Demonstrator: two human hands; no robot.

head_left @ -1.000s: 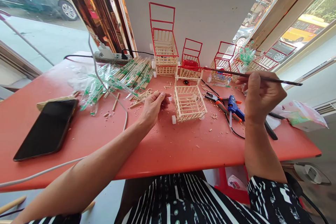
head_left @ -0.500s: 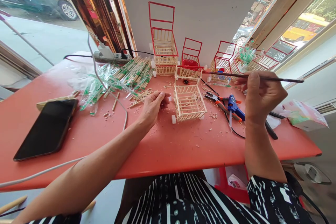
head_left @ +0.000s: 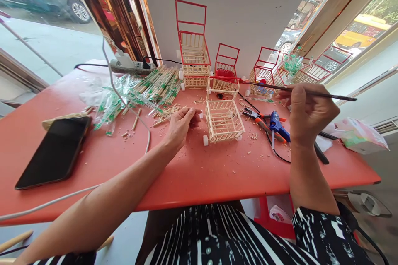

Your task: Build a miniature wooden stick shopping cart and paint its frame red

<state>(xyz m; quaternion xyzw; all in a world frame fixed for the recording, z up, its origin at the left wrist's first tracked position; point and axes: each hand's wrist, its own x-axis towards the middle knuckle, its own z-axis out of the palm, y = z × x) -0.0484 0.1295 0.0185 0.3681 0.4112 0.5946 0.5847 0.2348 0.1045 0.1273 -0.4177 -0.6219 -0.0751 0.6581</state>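
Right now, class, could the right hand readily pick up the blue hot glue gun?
Probably not as it is: the right hand has its grip on a paintbrush. The way looks free though: the blue hot glue gun lies nearby, uncovered.

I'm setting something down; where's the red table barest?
Widest: front strip of the red table, before the nearest cart, between left forearm and right forearm, with some crumbs. Smaller: between phone and left forearm. Crowded: wrapped sticks behind left hand; pliers and glue gun right of cart.
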